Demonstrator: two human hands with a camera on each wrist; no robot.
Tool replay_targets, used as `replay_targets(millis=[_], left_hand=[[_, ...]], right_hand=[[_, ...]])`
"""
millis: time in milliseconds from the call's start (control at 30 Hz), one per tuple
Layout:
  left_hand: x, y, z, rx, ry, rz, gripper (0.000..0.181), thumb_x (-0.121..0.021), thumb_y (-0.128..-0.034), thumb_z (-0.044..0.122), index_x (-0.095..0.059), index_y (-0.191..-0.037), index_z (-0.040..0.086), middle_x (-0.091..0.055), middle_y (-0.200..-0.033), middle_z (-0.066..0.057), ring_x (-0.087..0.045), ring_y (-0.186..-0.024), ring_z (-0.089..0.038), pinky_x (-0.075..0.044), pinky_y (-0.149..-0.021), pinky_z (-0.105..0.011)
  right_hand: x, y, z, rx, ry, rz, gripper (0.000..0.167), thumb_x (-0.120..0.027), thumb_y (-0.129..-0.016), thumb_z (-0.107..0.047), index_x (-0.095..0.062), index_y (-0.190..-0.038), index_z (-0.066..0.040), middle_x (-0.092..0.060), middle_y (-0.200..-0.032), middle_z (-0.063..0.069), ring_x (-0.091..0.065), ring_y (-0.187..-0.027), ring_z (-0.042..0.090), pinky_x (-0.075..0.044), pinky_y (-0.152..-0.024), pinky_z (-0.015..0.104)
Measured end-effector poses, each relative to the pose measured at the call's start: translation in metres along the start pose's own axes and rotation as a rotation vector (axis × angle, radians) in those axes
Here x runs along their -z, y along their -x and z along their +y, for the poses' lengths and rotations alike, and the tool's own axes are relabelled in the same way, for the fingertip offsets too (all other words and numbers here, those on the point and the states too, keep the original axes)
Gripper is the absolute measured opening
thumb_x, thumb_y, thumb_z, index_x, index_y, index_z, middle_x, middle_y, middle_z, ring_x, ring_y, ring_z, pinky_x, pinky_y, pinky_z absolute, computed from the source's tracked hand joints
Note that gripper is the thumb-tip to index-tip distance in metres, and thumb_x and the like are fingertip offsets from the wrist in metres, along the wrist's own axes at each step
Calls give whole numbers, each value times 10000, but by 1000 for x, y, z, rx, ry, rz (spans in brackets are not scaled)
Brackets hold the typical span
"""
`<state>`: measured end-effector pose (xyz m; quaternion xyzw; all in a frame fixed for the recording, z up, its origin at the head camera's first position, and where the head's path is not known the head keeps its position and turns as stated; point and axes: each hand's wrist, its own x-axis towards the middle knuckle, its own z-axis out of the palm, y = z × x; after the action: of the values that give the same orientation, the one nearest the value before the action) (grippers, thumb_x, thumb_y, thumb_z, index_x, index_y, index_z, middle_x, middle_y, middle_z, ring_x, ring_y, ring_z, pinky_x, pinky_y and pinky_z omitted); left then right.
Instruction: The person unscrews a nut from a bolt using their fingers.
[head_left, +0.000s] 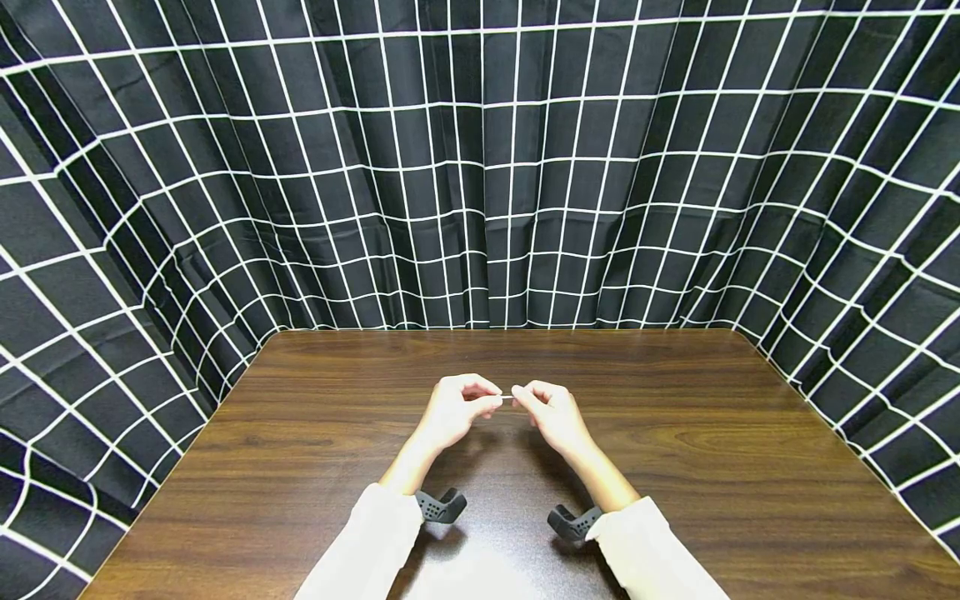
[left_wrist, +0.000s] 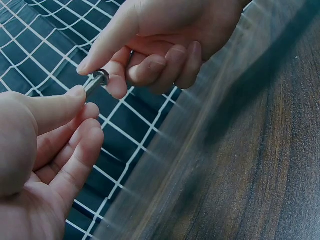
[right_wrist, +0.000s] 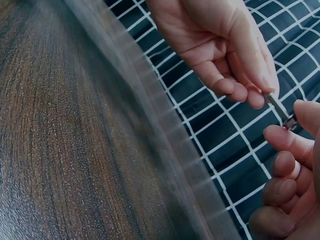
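Note:
A small metal bolt [left_wrist: 93, 85] is held between the two hands above the wooden table; its threaded shaft shows in both wrist views. The left hand [head_left: 459, 408] pinches one end of the shaft between thumb and fingers. At the other end, the right hand [head_left: 553, 415] has its thumb and index finger at a ring-like metal piece [right_wrist: 290, 122], which looks like a nut or the bolt's head; I cannot tell which. The right hand's other fingers are curled loosely, seen in the left wrist view. In the head view the bolt is only a thin light line.
The brown wooden table [head_left: 337, 383] lies under both hands. Black cloth with a white grid [head_left: 495, 183] hangs behind it and at both sides. Dark wrist mounts [head_left: 442, 506] stick out inward from both white sleeves.

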<state>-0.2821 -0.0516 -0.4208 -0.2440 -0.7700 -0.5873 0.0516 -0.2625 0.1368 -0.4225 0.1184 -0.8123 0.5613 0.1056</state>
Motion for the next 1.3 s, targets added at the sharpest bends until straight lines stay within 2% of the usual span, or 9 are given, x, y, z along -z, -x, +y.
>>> replay_targets(millis=[200, 333, 500, 633, 767, 900, 1033, 1167, 1300], left_hand=[[0, 0, -1, -19, 3, -1, 88, -733, -851, 73, -710, -912, 14, -723, -818, -79, -666, -638, -168, -566, -618, -329], [1, 0, -2, -15, 15, 2, 91, -738, -849, 68, -713, -916, 11, -723, -819, -90, -679, -660, -249, -569, -624, -334], [0, -1, -2, -13, 12, 9, 119, -736, -846, 48, -709, -935, -27, -720, -824, -123, -679, -684, -344, -572, -637, -417], [1, 1, 7, -12, -6, -1, 135, -712, -855, 8, -686, -949, -87, -711, -820, -171, -668, -699, -405, -561, -648, -479], [2, 4, 18, -13, -11, -11, 118, -691, -859, -28, -673, -943, -109, -703, -817, -200, -656, -708, -446, -552, -653, -508], [1, 4, 13, -17, -7, 4, 104, -706, -853, -10, -689, -933, -74, -710, -816, -175, -664, -692, -420, -556, -641, -486], [1, 1, 2, -11, 4, 13, 102, -734, -847, 45, -711, -926, -16, -722, -820, -122, -681, -675, -344, -569, -628, -391], [1, 0, -2, -10, 18, 9, 91, -743, -846, 69, -717, -915, 18, -726, -820, -92, -687, -666, -281, -566, -620, -309], [1, 3, 9, -16, 6, 19, 80, -727, -846, 25, -703, -910, -17, -721, -812, -116, -685, -660, -298, -571, -623, -342]], right_hand=[[1, -1, 1, 7, -49, -18, 225, -659, -926, -158, -666, -846, 52, -510, -586, -11, -455, -515, 126, -360, -488, 232], [2, 0, 1, 21, -90, -27, 175, -676, -906, -136, -674, -889, 39, -491, -591, 1, -441, -508, 113, -332, -457, 220], [1, 1, 4, 61, -126, -28, 125, -666, -895, -129, -669, -883, -5, -456, -559, -30, -411, -476, 82, -286, -395, 213], [0, 1, 6, 63, -159, -27, 94, -675, -874, -116, -674, -894, -24, -484, -571, 39, -408, -474, 75, -284, -389, 206], [1, 1, 5, 29, -177, -40, 114, -683, -868, -80, -672, -939, 8, -488, -593, 57, -409, -486, 76, -289, -415, 197], [2, 0, 3, 23, -186, -55, 152, -687, -868, -35, -658, -990, 51, -478, -601, 9, -411, -491, 76, -298, -429, 193], [3, 0, 2, 35, -203, -63, 190, -683, -854, 14, -645, -1032, 68, -475, -605, 1, -398, -488, 77, -296, -431, 196], [3, 0, 3, 69, -196, -64, 197, -675, -836, 51, -641, -1030, 54, -473, -596, -14, -383, -489, 63, -283, -436, 191], [7, 6, -15, 88, -173, -73, 208, -652, -815, 100, -625, -1020, 75, -465, -597, 5, -374, -501, 57, -272, -450, 192]])
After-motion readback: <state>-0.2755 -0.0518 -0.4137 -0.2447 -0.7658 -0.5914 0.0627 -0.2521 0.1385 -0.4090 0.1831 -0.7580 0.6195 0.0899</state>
